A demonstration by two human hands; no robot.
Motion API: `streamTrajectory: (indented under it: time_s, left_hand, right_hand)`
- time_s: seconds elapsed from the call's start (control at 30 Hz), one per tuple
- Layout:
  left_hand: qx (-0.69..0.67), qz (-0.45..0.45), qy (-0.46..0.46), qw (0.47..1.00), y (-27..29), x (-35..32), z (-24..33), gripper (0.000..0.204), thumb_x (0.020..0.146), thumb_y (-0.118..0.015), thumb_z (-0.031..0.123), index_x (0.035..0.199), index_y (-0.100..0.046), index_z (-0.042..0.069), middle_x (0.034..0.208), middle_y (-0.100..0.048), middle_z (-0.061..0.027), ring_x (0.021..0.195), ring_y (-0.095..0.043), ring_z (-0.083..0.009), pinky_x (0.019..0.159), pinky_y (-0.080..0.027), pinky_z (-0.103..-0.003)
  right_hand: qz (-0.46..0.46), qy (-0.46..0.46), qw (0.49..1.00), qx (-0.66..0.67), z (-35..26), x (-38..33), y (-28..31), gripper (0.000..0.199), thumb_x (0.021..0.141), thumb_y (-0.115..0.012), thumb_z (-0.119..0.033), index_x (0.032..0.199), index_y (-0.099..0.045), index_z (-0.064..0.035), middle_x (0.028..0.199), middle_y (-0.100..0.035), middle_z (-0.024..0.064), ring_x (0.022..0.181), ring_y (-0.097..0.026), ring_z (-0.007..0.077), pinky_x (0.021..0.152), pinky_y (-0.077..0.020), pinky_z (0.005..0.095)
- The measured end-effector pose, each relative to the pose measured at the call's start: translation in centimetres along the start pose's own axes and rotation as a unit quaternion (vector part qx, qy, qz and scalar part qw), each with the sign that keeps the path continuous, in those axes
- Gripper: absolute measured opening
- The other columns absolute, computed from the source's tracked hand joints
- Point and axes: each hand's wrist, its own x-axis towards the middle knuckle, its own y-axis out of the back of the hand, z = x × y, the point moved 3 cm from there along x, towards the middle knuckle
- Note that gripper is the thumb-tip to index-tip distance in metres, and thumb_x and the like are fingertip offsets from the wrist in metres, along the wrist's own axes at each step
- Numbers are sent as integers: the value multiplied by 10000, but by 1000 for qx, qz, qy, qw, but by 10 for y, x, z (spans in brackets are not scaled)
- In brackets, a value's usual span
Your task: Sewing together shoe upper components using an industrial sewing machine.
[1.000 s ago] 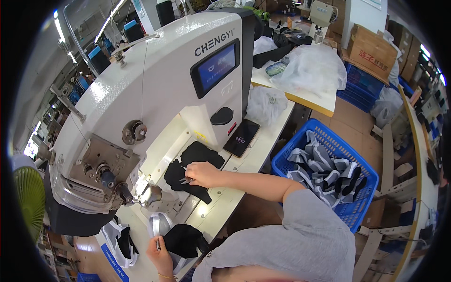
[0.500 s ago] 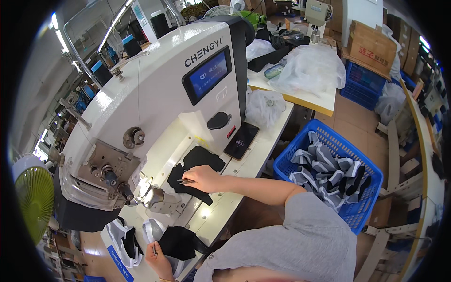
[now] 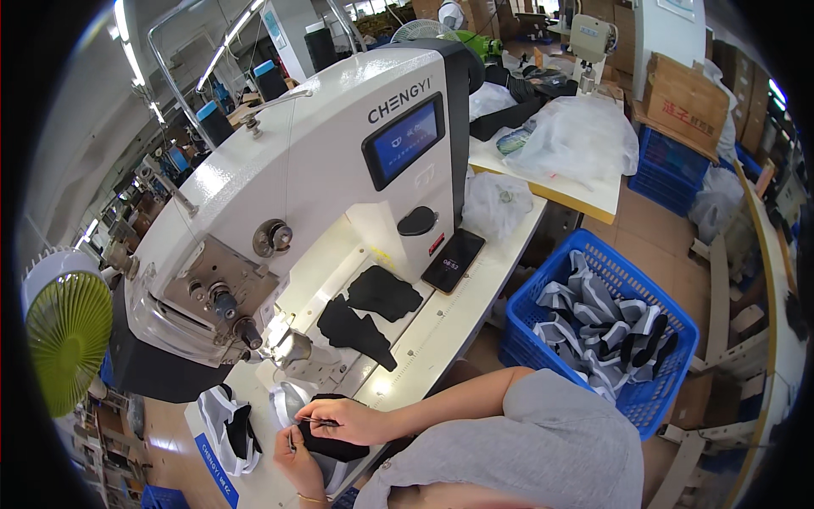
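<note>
My right hand point(image 3: 356, 422) is closed around a small dark pointed tool point(image 3: 317, 420), its tip pointing left over the work. Just below and left of it, my left hand point(image 3: 298, 462) pinches the edge of a grey, white and black fabric piece point(image 3: 287, 404) at the front of the sewing table. Both hands nearly meet there, and they cover part of the piece. Two black fabric pieces, one point(image 3: 356, 332) nearer the needle and one point(image 3: 384, 293) behind it, lie flat on the machine bed. Another white and black sewn piece point(image 3: 231, 431) lies to the left.
The white sewing machine point(image 3: 339, 144) with a lit screen arches over the bed. A phone point(image 3: 454, 261) lies by its base. At right stands a blue basket point(image 3: 517, 327) of grey and black pieces. A green fan point(image 3: 68, 339) is at far left; plastic bags point(image 3: 577, 136) cover the table behind.
My right hand has left the black pieces on the bed and come down, toward me, beside my left hand, tool still held. The whole view has shifted slightly.
</note>
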Motion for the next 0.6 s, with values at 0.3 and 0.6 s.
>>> streamTrajectory:
  time_s: [0.3, 0.6]
  left_hand:
    - [-53, -46, 20, 997, 3, -1, -10, 165, 930, -607, 98, 828, -601, -32, 683, -569, -42, 663, -470, -100, 617, -409, -264]
    - [9, -77, 29, 997, 13, 0, -22, 147, 866, -643, 80, 930, -674, -48, 800, -689, -127, 767, -616, -135, 737, -487, -297]
  right_hand:
    - [6, -15, 998, -62, 2, 4, 2, 154, 880, -654, -74, 915, -552, 35, 1004, -559, 109, 846, -614, 263, 735, -480, 355]
    - [34, 22, 998, -47, 10, 15, 3, 152, 888, -659, -129, 863, -581, 0, 969, -586, 114, 837, -591, 250, 731, -477, 340]
